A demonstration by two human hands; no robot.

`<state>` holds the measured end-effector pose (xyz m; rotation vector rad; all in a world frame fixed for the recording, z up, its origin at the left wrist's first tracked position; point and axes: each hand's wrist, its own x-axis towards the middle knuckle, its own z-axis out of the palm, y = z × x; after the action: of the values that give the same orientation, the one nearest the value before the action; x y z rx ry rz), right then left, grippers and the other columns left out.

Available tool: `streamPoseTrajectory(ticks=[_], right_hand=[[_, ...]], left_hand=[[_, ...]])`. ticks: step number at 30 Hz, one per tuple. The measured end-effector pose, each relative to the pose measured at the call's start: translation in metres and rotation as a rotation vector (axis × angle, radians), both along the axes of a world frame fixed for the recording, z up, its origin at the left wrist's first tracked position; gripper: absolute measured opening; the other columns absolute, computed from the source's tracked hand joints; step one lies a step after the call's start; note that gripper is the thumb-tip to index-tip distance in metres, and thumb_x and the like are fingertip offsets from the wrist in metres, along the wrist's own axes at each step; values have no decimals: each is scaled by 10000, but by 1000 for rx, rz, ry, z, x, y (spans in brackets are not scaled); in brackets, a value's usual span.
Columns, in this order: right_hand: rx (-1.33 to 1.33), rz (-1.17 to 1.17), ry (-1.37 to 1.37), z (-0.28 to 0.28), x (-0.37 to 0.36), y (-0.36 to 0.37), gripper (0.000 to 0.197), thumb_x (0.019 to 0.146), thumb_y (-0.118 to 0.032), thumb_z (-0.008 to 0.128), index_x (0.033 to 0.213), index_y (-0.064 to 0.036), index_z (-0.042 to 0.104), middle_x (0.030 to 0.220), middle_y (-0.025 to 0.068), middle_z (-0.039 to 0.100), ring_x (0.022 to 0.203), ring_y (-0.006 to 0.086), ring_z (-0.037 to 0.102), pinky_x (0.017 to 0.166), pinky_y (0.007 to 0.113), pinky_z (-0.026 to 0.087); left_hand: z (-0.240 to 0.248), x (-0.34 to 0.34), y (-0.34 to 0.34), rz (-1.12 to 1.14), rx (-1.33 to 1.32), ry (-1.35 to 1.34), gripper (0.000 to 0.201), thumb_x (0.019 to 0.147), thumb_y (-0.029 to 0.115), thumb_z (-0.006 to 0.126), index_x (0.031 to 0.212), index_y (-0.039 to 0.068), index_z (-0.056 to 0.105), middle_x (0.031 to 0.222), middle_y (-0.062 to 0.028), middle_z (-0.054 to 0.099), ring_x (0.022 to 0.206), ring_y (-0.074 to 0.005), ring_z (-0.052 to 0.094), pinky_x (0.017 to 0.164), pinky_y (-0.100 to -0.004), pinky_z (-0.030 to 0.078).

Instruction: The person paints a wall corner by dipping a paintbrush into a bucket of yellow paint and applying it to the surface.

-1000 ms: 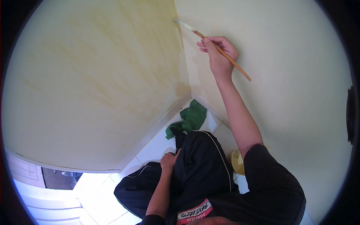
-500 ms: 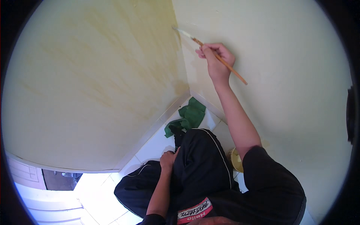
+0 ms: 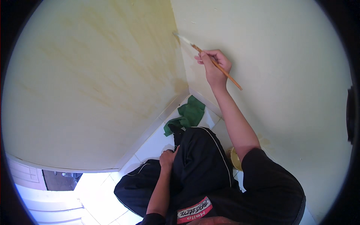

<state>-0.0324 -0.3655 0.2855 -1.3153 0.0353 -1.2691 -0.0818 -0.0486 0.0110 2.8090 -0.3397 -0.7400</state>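
Observation:
My right hand [image 3: 215, 67] is closed round the brown wooden handle of a slim paintbrush [image 3: 233, 81], held like a pen. The brush's pale head points up and left, its tip at the corner between the left wall [image 3: 93, 112], streaked with yellowish paint, and the cream right wall [image 3: 285, 75]. Whether the tip touches the wall is hard to tell. My left hand [image 3: 167, 159] rests low against my bent leg, its fingers curled and partly hidden; what they hold, if anything, is not visible.
A crumpled green cloth [image 3: 190, 112] lies on the white tiled floor [image 3: 148, 146] in the corner, beside my dark shoe. Close to the right wall, partly behind my right arm, stands a yellowish tub [image 3: 235, 159]. The left wall ends in an edge at lower left.
My right hand and the paintbrush have moved slightly down and to the left, the tip sliding lower along the corner. My left hand stays in place.

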Motion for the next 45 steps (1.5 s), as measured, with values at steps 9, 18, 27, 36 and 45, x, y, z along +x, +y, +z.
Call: streamPoseTrajectory(ticks=[9, 18, 27, 36, 45], right_hand=[[-22, -53, -23, 24, -6, 6, 81, 905, -18, 625, 869, 54, 630, 787, 120, 695, 769, 190, 725, 663, 273, 598], [36, -21, 100, 3, -6, -2, 71, 899, -15, 624, 879, 53, 621, 784, 127, 694, 773, 194, 726, 653, 275, 597], [-88, -57, -192, 69, 8, 13, 91, 904, -34, 649, 893, 48, 613, 797, 135, 701, 770, 186, 724, 640, 258, 583], [-37, -77, 108, -16, -1, 7, 82, 929, -23, 614, 930, 56, 594, 873, 147, 699, 789, 201, 720, 689, 285, 604], [1, -28, 7, 5, -26, 27, 63, 938, -6, 596, 946, 57, 596, 852, 147, 690, 791, 216, 722, 690, 289, 605]], left_hand=[[7, -1, 1, 7, -21, 25, 916, 840, 806, 356, 992, -18, 726, 1030, -275, 676, 1007, -409, 659, 889, -473, 518], [-1, 2, 2, 4, -22, 8, 931, 836, 812, 353, 998, -27, 720, 1033, -278, 675, 1011, -413, 657, 891, -479, 516], [4, -1, 2, -11, -1, 15, 940, 831, 823, 344, 1008, -21, 718, 1029, -273, 677, 1014, -413, 656, 893, -473, 517], [14, -2, -4, 18, 2, 11, 937, 834, 821, 339, 1011, -18, 719, 1044, -275, 673, 1027, -406, 653, 901, -467, 513], [15, -2, -3, 29, 2, 30, 929, 836, 816, 343, 1020, -15, 717, 1057, -265, 674, 1055, -400, 643, 924, -470, 499]])
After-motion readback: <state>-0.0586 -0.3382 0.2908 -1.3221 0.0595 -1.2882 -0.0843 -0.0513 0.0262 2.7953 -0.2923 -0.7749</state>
